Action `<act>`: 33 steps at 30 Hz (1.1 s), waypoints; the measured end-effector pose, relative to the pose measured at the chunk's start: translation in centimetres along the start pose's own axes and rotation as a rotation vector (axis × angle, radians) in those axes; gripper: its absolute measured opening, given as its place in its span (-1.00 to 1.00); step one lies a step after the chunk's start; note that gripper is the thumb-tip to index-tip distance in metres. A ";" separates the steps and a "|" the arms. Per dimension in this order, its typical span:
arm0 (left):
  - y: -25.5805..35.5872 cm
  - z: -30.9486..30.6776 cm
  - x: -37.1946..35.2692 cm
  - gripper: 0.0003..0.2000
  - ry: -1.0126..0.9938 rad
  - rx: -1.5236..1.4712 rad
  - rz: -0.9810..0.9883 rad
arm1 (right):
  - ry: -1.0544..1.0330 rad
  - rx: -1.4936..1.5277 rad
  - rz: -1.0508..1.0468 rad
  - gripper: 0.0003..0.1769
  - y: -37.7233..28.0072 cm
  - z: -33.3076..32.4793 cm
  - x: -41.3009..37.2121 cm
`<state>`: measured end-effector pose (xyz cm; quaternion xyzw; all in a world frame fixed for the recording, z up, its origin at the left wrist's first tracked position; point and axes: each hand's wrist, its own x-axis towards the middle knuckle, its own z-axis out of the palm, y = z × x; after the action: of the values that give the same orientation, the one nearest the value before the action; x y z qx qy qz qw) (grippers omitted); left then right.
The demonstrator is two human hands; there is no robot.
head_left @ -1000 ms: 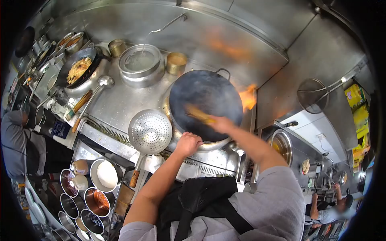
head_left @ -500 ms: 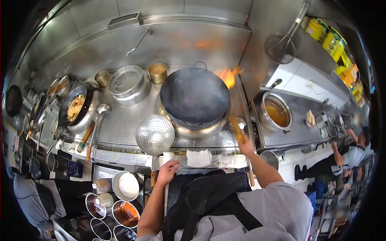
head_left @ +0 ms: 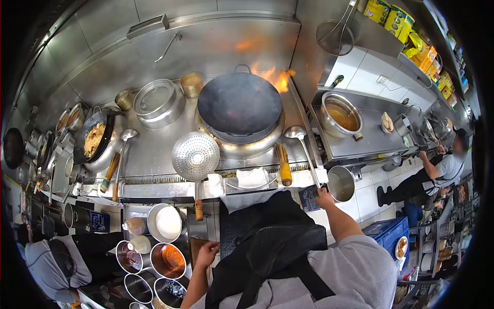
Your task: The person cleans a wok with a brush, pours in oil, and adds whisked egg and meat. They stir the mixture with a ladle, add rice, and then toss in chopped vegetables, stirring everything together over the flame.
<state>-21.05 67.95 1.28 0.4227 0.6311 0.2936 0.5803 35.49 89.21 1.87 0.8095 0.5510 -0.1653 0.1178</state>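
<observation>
My right hand (head_left: 324, 198) is closed round the handle end of a steel ladle (head_left: 296, 132), whose bowl rests on the range right of the wok. My left hand (head_left: 207, 254) hangs low by the black apron, fingers curled, with nothing visible in them. A dark, smoking wok (head_left: 240, 105) sits on the burner, with flames (head_left: 280, 80) behind its right side. A bamboo wok brush (head_left: 283, 167) stands near the range's front edge. Left of it lie a folded white cloth (head_left: 252, 177) and a perforated strainer (head_left: 195, 154) with a wooden handle.
At left, a second wok (head_left: 105, 131) holds cooked food. Sauce containers (head_left: 168, 260) stand below left. A lidded pot (head_left: 158, 103) is behind the strainer, a broth pot (head_left: 341, 114) on the right counter. Co-workers stand at far left and far right (head_left: 446, 167).
My right hand has let go of the wok brush, now by the front edge, and taken the ladle's handle. My left hand has drawn back from the range edge. The view has shifted.
</observation>
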 end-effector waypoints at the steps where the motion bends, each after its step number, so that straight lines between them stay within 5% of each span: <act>1: -1.0 0.5 0.0 -0.72 -0.038 0.090 -0.014 | -0.036 -0.040 -0.070 -0.37 2.0 2.2 3.3; 3: -1.0 0.9 -0.4 -0.69 -0.091 0.296 -0.007 | -0.018 -0.069 -0.092 -0.32 3.5 4.4 6.8; 5: -2.3 0.3 0.0 -0.66 -0.235 0.348 0.220 | -0.102 0.001 -0.030 -0.26 1.8 3.3 4.7; 9: 0.0 0.1 4.7 -0.64 -0.258 0.462 0.130 | -0.082 0.018 -0.207 -0.07 0.6 2.6 0.2; 10: 2.2 0.2 5.4 -0.64 -0.216 0.567 0.148 | -0.143 0.023 -0.068 0.03 1.5 4.8 2.1; 13: 8.1 1.3 7.1 -0.63 -0.152 0.338 0.115 | -0.293 0.277 0.028 0.01 -0.9 -0.4 -2.3; 17: 12.7 2.7 8.9 -0.64 -0.180 0.474 0.219 | -0.078 0.270 -0.176 0.06 0.3 3.4 3.7; 20: 11.9 3.6 9.9 -0.64 -0.291 0.541 0.173 | -0.231 0.492 -0.097 -0.18 -2.3 0.5 1.9; 23: 4.7 3.1 13.5 -0.67 -0.311 0.624 0.187 | -0.075 0.486 -0.127 -0.35 -2.3 3.2 2.0; 25: 1.8 2.6 12.4 -0.64 -0.062 0.253 -0.059 | 0.029 0.512 -0.058 -0.44 -2.0 -0.4 0.6; 26: -0.1 2.1 11.5 -0.70 0.071 0.322 -0.056 | 0.058 0.539 -0.124 -0.44 -1.2 -1.6 0.2; 27: -11.4 0.8 14.6 -0.72 0.077 0.457 -0.103 | 0.089 0.564 -0.188 -0.43 -0.5 -3.2 -0.5; 30: -14.2 -0.2 10.3 -0.74 0.022 0.488 -0.238 | 0.055 0.868 -0.301 -0.49 1.4 -4.6 -2.2; 31: -13.9 -0.3 9.2 -0.74 0.010 0.463 -0.261 | -0.128 1.277 -0.244 -0.55 -0.2 -9.9 -6.1; 33: -13.3 -0.5 8.5 -0.74 -0.002 0.439 -0.271 | 0.082 1.371 -0.327 -0.40 -0.1 -10.7 -5.0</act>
<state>-23.83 69.19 -14.24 0.4505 0.7300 0.0685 0.5094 35.20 89.02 13.71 0.6136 0.4412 -0.4602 -0.4658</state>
